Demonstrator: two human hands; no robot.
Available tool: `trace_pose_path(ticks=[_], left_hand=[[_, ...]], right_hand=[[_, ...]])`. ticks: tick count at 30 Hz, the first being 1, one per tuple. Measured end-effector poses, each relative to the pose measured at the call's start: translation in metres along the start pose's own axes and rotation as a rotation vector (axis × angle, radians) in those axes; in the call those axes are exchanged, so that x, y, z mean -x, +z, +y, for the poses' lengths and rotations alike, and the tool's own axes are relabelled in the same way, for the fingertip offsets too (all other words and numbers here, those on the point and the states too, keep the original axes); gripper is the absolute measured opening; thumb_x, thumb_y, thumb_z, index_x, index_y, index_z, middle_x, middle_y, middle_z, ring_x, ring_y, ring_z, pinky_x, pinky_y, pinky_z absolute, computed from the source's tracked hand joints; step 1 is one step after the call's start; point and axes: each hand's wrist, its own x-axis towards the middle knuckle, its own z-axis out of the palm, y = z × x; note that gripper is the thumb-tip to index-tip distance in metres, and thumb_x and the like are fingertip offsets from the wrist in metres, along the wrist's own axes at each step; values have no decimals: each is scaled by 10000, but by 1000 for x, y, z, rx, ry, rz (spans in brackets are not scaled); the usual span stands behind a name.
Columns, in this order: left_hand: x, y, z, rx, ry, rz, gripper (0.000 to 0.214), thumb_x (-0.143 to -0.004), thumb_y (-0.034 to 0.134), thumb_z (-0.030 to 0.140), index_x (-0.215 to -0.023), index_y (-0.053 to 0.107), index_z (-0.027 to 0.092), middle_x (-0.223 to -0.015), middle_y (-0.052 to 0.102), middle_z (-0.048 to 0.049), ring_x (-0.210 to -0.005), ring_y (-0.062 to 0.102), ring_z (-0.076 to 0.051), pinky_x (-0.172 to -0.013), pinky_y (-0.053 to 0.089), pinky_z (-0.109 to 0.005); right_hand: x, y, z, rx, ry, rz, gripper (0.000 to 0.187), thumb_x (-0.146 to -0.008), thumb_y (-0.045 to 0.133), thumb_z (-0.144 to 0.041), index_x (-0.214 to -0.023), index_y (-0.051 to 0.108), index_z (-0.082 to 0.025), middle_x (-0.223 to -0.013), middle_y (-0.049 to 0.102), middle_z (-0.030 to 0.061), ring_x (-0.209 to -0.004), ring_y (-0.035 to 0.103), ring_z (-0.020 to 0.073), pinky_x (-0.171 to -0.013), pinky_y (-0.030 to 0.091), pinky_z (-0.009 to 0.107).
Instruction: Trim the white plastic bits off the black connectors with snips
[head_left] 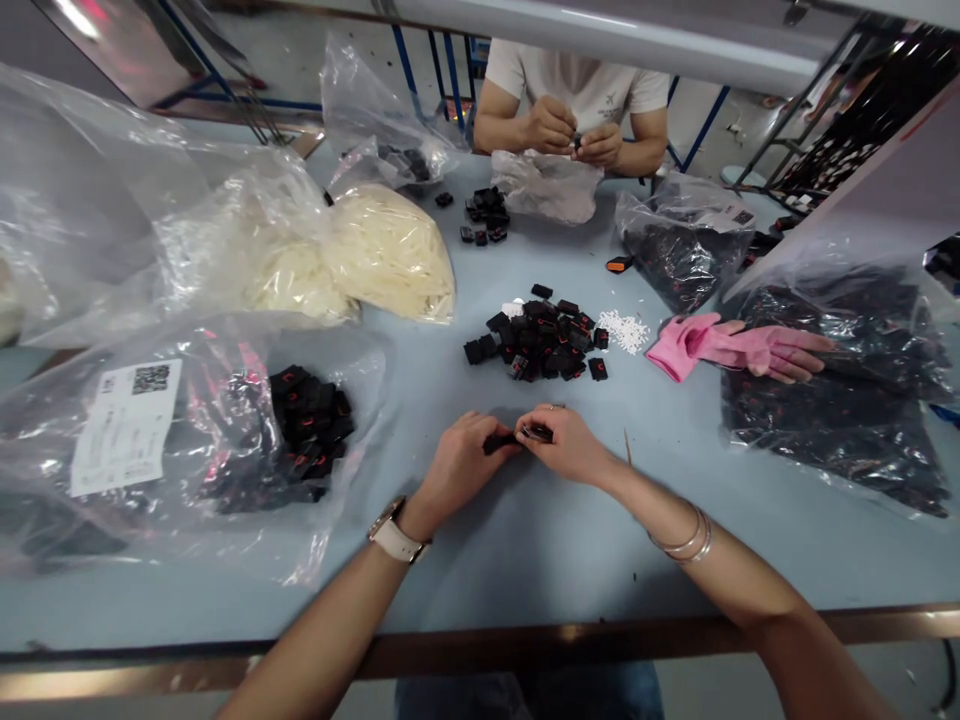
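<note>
Counter (pixel 525 570): pale blue-grey top, matte, with a brown metal strip (pixel 480 652) along the near edge. Overhead, a pale round bar (pixel 637 40) crosses the view from centre to right. Beyond the counter's far side, blue metal frame legs (pixel 409 65) stand on a grey floor (pixel 315 60). Upper left: a glossy grey panel (pixel 112 45) catches a bright streak of light with a pink tint. Upper right: a dark metal rack (pixel 862 120), tilted in view, loaded with small items too small to make out. A white slanted board (pixel 900 190) sits just below it. Lighting even; shadows soft.
</note>
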Motion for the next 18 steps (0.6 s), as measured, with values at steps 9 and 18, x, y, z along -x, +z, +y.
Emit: trace_pose_path(ticks=[9,18], left_hand=[[-1,-1,0,11,2,-4,128,-844,658,272,-733,627,216,-686,649,5,-695,598,-176,-614,467,-291],[-1,-2,1,1,14,-18,140,-796,716,205,-710,606,190,-680,630,5,-666,571,-162,-647,450,-283]], right_hand=[[-1,0,0,-13,-2,4,103,-817,604,-121,-808,695,-170,-755,612,9,-723,540,124,-703,403,249],[-3,1,1,-197,143,-8,38,-753,648,-190,-780,640,-165,-690,597,-27,-658,512,108,-636,387,236]])
